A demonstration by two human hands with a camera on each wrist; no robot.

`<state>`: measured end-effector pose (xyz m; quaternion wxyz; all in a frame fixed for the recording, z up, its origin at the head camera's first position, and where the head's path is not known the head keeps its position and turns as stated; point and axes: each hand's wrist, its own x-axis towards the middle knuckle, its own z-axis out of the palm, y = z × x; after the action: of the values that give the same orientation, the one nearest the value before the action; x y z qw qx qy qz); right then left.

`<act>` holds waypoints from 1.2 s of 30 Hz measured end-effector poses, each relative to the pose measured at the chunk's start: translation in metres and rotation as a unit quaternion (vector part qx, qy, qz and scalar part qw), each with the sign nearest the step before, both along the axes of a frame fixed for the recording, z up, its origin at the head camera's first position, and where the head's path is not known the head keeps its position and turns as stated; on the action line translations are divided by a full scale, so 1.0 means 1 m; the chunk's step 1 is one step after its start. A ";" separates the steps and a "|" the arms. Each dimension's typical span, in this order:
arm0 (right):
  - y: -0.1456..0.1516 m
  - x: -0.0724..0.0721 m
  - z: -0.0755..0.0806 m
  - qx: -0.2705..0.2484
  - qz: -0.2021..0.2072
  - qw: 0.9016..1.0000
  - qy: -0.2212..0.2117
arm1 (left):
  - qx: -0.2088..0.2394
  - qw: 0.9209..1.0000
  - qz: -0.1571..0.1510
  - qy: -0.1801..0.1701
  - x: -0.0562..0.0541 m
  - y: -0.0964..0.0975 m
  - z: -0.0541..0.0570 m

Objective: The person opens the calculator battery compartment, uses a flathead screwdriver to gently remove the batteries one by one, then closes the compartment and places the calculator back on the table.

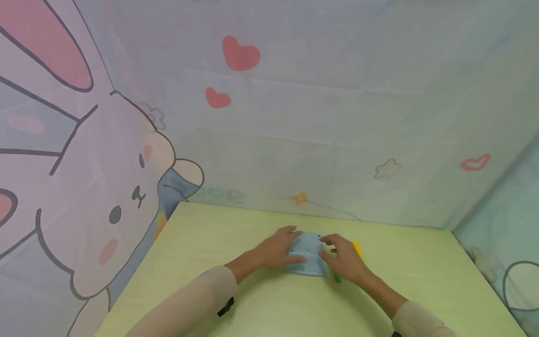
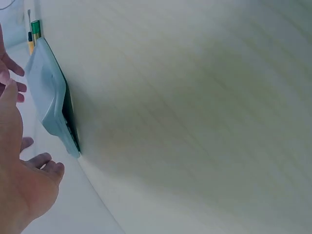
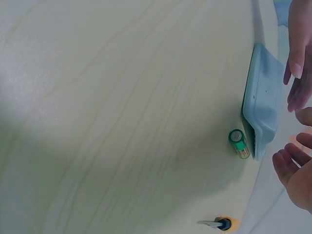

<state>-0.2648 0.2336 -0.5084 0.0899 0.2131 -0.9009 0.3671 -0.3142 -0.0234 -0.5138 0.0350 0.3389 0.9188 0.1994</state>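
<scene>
A light blue plastic casing [image 1: 309, 266] with a stepped, rounded surface and small dark holes lies on the table. My left hand [image 1: 275, 248] is at its left side, fingers and thumb spread along the edge. On the opposite side is my right hand [image 1: 347, 260], its fingers loosely bent near the casing's right edge. In both wrist views the fingers curve beside the casing [image 3: 263, 95] without a visible grip; exact contact cannot be told. A green battery [image 3: 239, 143] lies close to the casing, partly under the right hand in the head view.
A screwdriver with a yellow and black handle [image 3: 226, 224] lies on the table, right of the battery. The pale yellow-green table [image 1: 227, 224] meets a printed cloth backdrop [image 1: 294, 140] at its far edge, with more cloth on both sides.
</scene>
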 end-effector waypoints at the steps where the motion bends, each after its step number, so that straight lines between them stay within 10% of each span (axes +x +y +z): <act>1: 0.001 0.000 0.000 -0.003 -0.002 1.000 -0.004 | 0.001 1.000 0.006 -0.002 0.000 -0.001 0.000; 20: 0.009 -0.005 -0.003 -0.028 -0.066 0.996 -0.061 | 0.074 0.989 0.129 -0.022 0.000 -0.004 0.004; 36: 0.007 -0.006 0.006 -0.088 -0.104 0.978 -0.157 | 0.150 0.954 0.178 -0.191 -0.001 -0.008 0.017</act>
<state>-0.2707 0.2401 -0.5021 0.0038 0.0492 -0.8854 0.4623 -0.3151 -0.0316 -0.4969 0.1230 0.1266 0.8999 0.3988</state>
